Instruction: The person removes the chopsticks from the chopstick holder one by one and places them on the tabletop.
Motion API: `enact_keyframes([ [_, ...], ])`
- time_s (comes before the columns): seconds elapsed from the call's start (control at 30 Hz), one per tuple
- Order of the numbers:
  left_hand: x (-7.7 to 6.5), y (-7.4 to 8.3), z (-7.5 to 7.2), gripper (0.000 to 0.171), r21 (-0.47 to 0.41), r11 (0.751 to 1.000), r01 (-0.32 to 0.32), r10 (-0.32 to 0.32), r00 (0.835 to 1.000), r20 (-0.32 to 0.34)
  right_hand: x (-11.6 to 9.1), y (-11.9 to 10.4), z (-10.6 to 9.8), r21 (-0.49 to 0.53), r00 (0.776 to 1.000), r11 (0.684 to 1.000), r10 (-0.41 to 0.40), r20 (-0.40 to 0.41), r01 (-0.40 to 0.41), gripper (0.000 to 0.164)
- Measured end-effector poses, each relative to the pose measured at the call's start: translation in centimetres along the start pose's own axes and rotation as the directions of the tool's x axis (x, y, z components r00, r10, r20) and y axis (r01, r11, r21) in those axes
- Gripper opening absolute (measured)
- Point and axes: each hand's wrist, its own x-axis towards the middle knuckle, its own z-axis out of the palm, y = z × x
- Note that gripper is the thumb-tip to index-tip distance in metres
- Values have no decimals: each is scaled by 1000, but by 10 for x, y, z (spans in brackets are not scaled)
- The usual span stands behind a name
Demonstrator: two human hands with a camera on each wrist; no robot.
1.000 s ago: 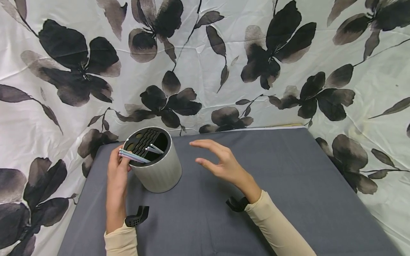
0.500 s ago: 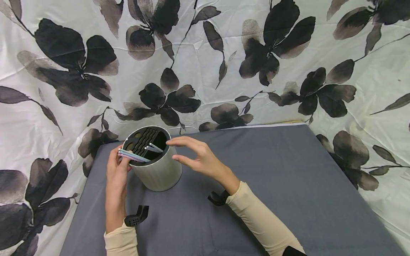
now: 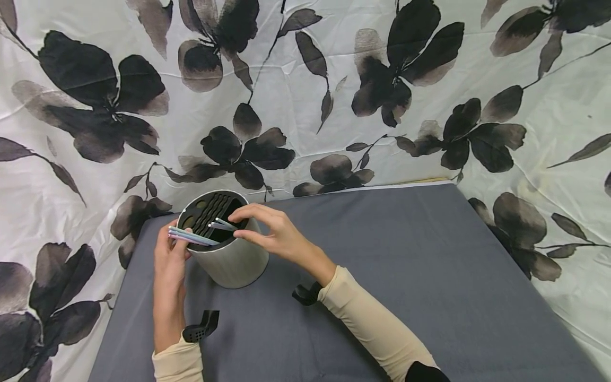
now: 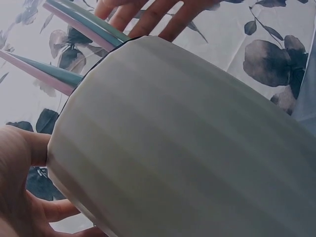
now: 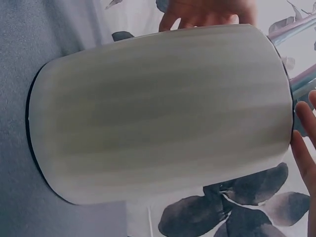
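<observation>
A pale ribbed cylindrical holder [image 3: 234, 265] with a black slotted insert [image 3: 210, 208] stands at the left of the table in the head view. My left hand [image 3: 170, 260] grips its left side, thumb at the rim and fingers behind the wall. Several slim pastel sticks [image 3: 195, 237], pink, blue and green, lean out over the left rim. A second group of sticks [image 3: 222, 225] slants up from the right part of the opening. My right hand [image 3: 281, 233] reaches over the right rim, thumb and index finger spread close to this second group. Inside the holder, the sticks' lower ends are hidden.
A grey cloth [image 3: 382, 265] covers the table. White fabric with dark flowers [image 3: 329, 95] hangs right behind its back edge. Black camera mounts [image 3: 202, 326] sit at both wrists.
My right hand has moved left from beside the holder to over its right rim, at the sticks. The left hand keeps its hold on the holder, which stays in place.
</observation>
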Motion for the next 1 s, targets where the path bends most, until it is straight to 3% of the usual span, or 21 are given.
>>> enact_keyframes([
  [0.23,-2,0,0,52,-6,1000,1,-1,1000,-10,1,4,5,2,1000,1000,7,-1,-7,22],
  [0.6,1,1,3,53,-8,1000,0,0,1000,-14,5,5,5,-107,999,994,35,21,-32,19],
  [1.0,2,0,4,56,18,1000,10,-10,1000,7,17,-3,0,-29,1000,1000,-3,-5,3,15],
])
